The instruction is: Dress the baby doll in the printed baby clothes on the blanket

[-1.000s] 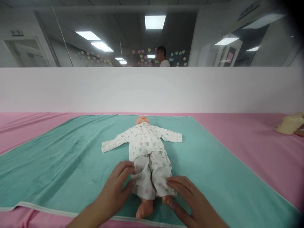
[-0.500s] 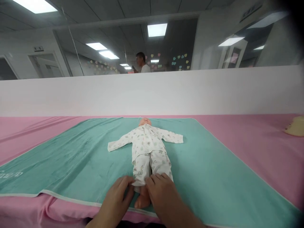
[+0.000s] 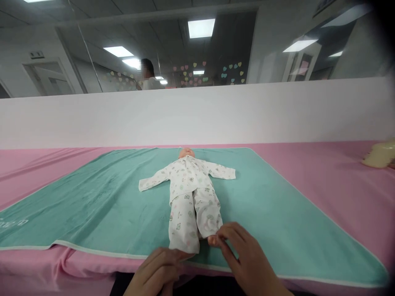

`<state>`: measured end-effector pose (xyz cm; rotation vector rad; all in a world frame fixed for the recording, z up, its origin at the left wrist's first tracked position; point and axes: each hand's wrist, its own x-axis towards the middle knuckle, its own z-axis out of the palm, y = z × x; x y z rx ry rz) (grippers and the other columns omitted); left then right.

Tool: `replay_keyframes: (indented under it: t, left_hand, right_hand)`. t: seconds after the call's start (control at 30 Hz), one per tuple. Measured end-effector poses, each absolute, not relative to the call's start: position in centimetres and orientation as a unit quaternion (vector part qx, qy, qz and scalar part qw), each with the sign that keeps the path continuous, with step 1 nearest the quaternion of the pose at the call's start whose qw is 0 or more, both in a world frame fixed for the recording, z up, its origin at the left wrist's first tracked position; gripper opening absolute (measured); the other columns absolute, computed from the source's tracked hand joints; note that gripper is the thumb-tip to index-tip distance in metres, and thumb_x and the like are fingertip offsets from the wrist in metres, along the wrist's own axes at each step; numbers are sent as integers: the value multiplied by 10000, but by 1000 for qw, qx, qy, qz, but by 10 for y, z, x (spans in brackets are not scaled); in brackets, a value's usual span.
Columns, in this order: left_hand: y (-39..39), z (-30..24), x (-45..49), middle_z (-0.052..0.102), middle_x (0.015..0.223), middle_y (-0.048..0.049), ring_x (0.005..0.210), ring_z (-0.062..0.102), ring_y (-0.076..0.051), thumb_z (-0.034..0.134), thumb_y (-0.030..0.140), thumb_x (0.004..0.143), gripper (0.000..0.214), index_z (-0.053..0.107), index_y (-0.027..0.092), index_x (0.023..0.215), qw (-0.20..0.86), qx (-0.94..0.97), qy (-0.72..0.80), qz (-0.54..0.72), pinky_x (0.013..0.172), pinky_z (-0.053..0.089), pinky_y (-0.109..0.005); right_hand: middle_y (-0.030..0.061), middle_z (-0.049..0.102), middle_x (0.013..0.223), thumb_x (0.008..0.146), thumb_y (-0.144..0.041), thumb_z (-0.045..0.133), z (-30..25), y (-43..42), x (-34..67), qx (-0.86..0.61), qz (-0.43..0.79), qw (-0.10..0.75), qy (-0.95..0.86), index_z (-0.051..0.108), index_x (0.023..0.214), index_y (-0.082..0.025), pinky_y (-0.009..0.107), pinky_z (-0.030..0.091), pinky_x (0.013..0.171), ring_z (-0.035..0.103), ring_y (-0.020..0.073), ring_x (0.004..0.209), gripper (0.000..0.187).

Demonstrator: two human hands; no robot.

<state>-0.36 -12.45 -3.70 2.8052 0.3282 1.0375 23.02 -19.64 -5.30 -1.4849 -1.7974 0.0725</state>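
A baby doll lies on its back with both arms spread, its head toward the white wall. It wears a white printed shirt and matching baby trousers. My left hand is curled at the foot under the left-hand trouser leg; its fingers cover most of that foot. My right hand pinches at the cuff of the right-hand trouser leg, with the doll's toes showing beside the fingertips. Both shirt sleeves lie flat, and no doll hands show at their ends.
Beneath the doll is a green towel with a pale border, over a pink sheet. A yellowish object sits at the far right. Behind the low white wall, a person appears in the glass or mirror.
The left-hand trouser leg now reaches further down over the foot. My right hand has moved right, to the other trouser leg; my left hand has come slightly lower. The person behind has shifted left.
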Motion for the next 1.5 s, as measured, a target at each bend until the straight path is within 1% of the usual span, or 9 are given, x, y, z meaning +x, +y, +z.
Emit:
replay_keyframes:
  t: [0.2,0.5,0.63,0.8,0.97,1.2,1.33,1.4,1.5]
  left_hand:
    - [-122,-43,49,595,1016,-56,1061,491,-252,494,106,756,253,540,199,987,-11,927,193,322,882,435,-422]
    - [-109,-63,75,582,778,-5,879,525,-192,471,112,789,110,526,186,726,-26,914,258,313,1010,273,-491]
    - [-112,-60,70,586,770,8,812,541,-159,437,86,785,135,511,194,754,12,906,242,348,1033,258,-476]
    - [-116,-55,70,598,813,-8,806,557,-177,481,113,752,198,515,206,923,20,905,224,362,1002,311,-479]
    - [-117,-60,62,540,653,2,643,510,-146,421,52,687,146,445,190,729,6,895,182,407,863,443,-415]
    - [-111,-73,42,521,608,21,634,516,-116,398,42,767,183,454,189,672,-50,920,76,380,894,447,-352]
    - [-104,-45,30,548,623,18,627,520,-105,432,65,794,167,481,198,706,82,945,32,315,749,481,-245]
    - [-96,-22,23,568,658,4,643,532,-109,443,93,807,146,500,200,725,161,935,81,304,646,466,-211]
    - [-68,7,19,603,737,-8,685,557,-120,445,189,840,132,547,194,756,244,894,205,314,634,449,-219]
  right_hand:
    - [38,543,945,792,-88,460,-69,-197,239,-662,63,338,-666,519,932,-227,353,434,757,512,196,862,205]
    - [15,522,798,885,-195,378,-74,-187,234,-639,108,405,-645,481,809,-217,288,430,657,502,151,714,130]
    - [1,486,728,889,-230,382,-65,-198,234,-586,128,451,-661,422,763,-217,254,424,608,468,130,654,132]
    - [-6,470,721,878,-213,409,-56,-205,230,-537,113,486,-680,413,776,-221,224,418,588,461,114,642,102]
    - [-4,503,755,881,-201,404,-64,-202,235,-534,106,453,-706,432,798,-225,221,439,612,496,113,671,91]
    - [6,565,731,835,-161,450,-63,-203,246,-517,82,253,-814,514,743,-209,220,434,569,539,124,644,122]
    - [-30,569,739,829,-177,488,-29,-197,245,-512,169,217,-814,513,704,-212,204,408,609,535,103,680,132]
    - [-36,547,704,837,-207,487,-10,-188,245,-534,210,240,-783,489,661,-200,204,384,600,508,95,654,176]
    - [-26,515,666,851,-281,457,10,-160,244,-570,238,309,-723,460,628,-183,213,360,575,461,96,617,244]
